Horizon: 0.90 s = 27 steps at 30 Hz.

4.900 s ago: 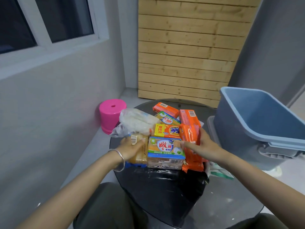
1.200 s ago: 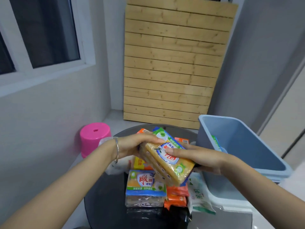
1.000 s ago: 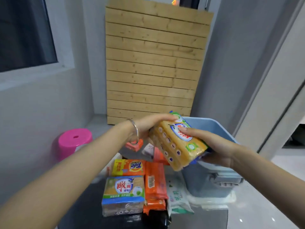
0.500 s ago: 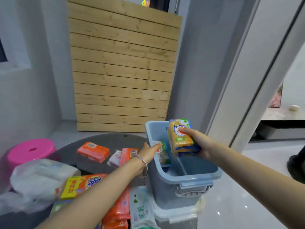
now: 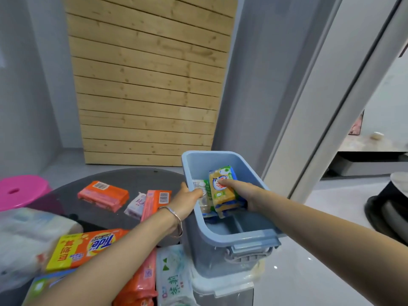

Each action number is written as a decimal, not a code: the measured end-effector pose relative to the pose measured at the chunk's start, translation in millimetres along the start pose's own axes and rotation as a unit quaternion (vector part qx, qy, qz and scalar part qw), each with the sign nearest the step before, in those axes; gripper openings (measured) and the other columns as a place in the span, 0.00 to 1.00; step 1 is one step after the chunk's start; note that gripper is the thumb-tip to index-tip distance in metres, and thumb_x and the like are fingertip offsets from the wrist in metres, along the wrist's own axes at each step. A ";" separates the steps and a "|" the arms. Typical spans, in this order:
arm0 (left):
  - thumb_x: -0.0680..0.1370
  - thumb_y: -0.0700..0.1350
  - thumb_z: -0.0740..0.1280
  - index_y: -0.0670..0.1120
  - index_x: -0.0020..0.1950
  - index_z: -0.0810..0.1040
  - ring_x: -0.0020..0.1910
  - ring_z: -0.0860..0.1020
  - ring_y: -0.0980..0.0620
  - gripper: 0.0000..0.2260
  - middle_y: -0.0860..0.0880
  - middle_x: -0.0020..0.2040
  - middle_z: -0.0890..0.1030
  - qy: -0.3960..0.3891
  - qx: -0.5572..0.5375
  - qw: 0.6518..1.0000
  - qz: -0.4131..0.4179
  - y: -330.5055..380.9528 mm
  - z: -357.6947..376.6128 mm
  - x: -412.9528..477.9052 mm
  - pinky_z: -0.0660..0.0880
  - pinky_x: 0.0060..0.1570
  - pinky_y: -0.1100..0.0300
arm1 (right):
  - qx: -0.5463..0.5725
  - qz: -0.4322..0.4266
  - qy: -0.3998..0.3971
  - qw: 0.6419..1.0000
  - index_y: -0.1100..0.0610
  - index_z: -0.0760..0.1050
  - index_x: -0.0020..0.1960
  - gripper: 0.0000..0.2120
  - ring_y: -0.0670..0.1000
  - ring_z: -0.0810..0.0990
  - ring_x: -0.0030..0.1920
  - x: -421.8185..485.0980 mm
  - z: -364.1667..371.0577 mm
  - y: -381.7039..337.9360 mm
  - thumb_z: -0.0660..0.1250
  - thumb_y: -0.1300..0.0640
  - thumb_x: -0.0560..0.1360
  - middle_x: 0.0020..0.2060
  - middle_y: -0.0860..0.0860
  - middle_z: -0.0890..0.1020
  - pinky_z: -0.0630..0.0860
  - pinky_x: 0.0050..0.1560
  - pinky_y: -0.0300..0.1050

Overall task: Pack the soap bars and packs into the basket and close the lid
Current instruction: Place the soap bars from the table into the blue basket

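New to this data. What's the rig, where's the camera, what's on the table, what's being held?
There is no machine here: a person works with bare hands. The single camera sits on their head and looks forward and down, so both forearms enter from the bottom of the picture.

The right hand has its grip on a yellow pack inside the blue basket. The left hand reaches over the rim towards a clear pack inside; whether it grips anything is unclear.

On the dark round table lie a Tide pack, an orange bar, a second orange bar, a white bar, a green-printed pack and a white bag. A pink stool stands to the left.
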<state>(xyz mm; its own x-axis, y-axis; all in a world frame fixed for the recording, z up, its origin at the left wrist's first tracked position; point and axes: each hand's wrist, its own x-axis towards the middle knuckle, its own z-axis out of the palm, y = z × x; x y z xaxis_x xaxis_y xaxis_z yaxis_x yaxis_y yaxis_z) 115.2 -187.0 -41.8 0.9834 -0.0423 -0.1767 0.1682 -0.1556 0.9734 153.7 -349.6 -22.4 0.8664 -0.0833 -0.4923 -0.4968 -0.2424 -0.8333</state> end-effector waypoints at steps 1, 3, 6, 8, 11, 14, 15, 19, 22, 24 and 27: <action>0.77 0.39 0.60 0.40 0.66 0.64 0.50 0.75 0.46 0.18 0.42 0.53 0.76 -0.003 0.001 1.000 -0.001 -0.5 0.1 -0.4 0.73 0.50 0.54 | -0.005 0.007 -0.012 1.000 0.60 0.76 0.61 0.24 0.57 0.84 0.47 3.4 0.2 0.1 0.72 0.48 0.70 0.52 0.58 0.84 0.81 0.51 0.52; 0.77 0.40 0.60 0.40 0.66 0.64 0.50 0.75 0.46 0.17 0.41 0.54 0.76 -0.005 0.008 1.000 0.000 0.1 -0.4 -2.2 0.74 0.48 0.55 | -0.009 0.022 -0.036 0.999 0.58 0.79 0.55 0.17 0.53 0.84 0.38 9.5 -1.1 0.9 0.69 0.47 0.72 0.44 0.56 0.86 0.81 0.43 0.46; 0.77 0.40 0.60 0.40 0.66 0.64 0.51 0.75 0.45 0.17 0.41 0.54 0.76 -0.004 0.011 1.000 0.001 1.1 -1.2 -3.8 0.73 0.49 0.54 | -0.007 0.052 -0.058 0.997 0.56 0.79 0.44 0.15 0.51 0.83 0.35 15.6 -5.7 2.5 0.67 0.44 0.74 0.31 0.52 0.86 0.80 0.40 0.44; 0.77 0.39 0.60 0.40 0.65 0.64 0.49 0.75 0.46 0.17 0.43 0.53 0.75 -0.009 0.007 1.000 0.002 2.2 -0.6 -4.6 0.72 0.50 0.55 | -0.023 0.058 -0.060 0.996 0.56 0.78 0.43 0.16 0.51 0.82 0.38 20.6 -8.4 6.2 0.66 0.43 0.74 0.34 0.53 0.85 0.79 0.42 0.45; 0.77 0.39 0.60 0.41 0.65 0.64 0.47 0.75 0.48 0.16 0.45 0.51 0.75 -0.011 0.000 1.000 0.003 1.8 0.2 -5.4 0.73 0.47 0.57 | -0.086 0.061 -0.062 0.993 0.56 0.77 0.47 0.15 0.52 0.81 0.41 24.0 -7.4 13.7 0.64 0.43 0.76 0.41 0.53 0.84 0.77 0.47 0.46; 0.78 0.39 0.59 0.41 0.65 0.64 0.46 0.75 0.49 0.16 0.45 0.50 0.75 -0.010 -0.002 1.000 0.008 1.6 1.1 -5.0 0.72 0.41 0.61 | -0.179 0.038 -0.027 0.983 0.59 0.74 0.60 0.20 0.54 0.79 0.52 24.4 -3.9 18.7 0.62 0.45 0.78 0.58 0.56 0.81 0.73 0.59 0.48; 0.78 0.39 0.59 0.41 0.65 0.64 0.45 0.75 0.50 0.16 0.45 0.50 0.75 -0.011 -0.003 1.000 0.009 1.4 1.0 -4.9 0.73 0.40 0.62 | -0.217 0.022 -0.012 0.976 0.60 0.73 0.63 0.21 0.55 0.78 0.55 23.9 -3.0 18.8 0.62 0.46 0.78 0.61 0.56 0.79 0.73 0.61 0.47; 0.79 0.41 0.60 0.43 0.66 0.64 0.39 0.76 0.58 0.16 0.51 0.45 0.76 -0.022 -0.034 0.999 0.008 0.5 0.3 -6.4 0.74 0.28 0.74 | -0.371 -0.098 0.016 0.923 0.61 0.71 0.63 0.22 0.57 0.76 0.61 19.8 -6.4 8.0 0.64 0.46 0.77 0.60 0.56 0.77 0.73 0.59 0.45; 0.79 0.44 0.61 0.43 0.67 0.63 0.39 0.77 0.57 0.18 0.49 0.46 0.78 -0.026 -0.066 0.997 0.000 0.7 0.1 -8.2 0.75 0.28 0.74 | -0.521 -0.221 -0.016 0.824 0.57 0.59 0.73 0.36 0.56 0.70 0.68 8.9 -18.5 -9.1 0.67 0.41 0.72 0.69 0.54 0.71 0.68 0.63 0.45; 0.79 0.45 0.62 0.43 0.68 0.63 0.40 0.77 0.57 0.19 0.49 0.46 0.78 -0.027 -0.080 0.996 -0.003 1.2 0.7 -10.3 0.76 0.28 0.73 | -0.660 -0.279 -0.031 0.696 0.53 0.53 0.77 0.46 0.55 0.63 0.73 3.3 -24.8 -15.8 0.68 0.35 0.68 0.74 0.53 0.66 0.58 0.73 0.49; 0.79 0.46 0.61 0.45 0.69 0.63 0.40 0.78 0.56 0.19 0.50 0.46 0.79 -0.030 -0.091 0.995 -0.004 2.3 1.2 -14.2 0.76 0.27 0.73 | -0.781 -0.298 -0.018 0.549 0.53 0.49 0.78 0.54 0.56 0.54 0.76 4.2 -26.7 -14.2 0.68 0.29 0.63 0.75 0.53 0.61 0.44 0.77 0.54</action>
<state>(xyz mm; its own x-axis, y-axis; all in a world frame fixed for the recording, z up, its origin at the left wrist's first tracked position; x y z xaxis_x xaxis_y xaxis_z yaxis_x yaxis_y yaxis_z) 101.5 -188.0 -37.2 0.9770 -0.1008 -0.1881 0.1915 0.0244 0.9812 165.8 -372.4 -5.9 0.8370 0.4719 -0.2769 0.5460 -0.7526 0.3681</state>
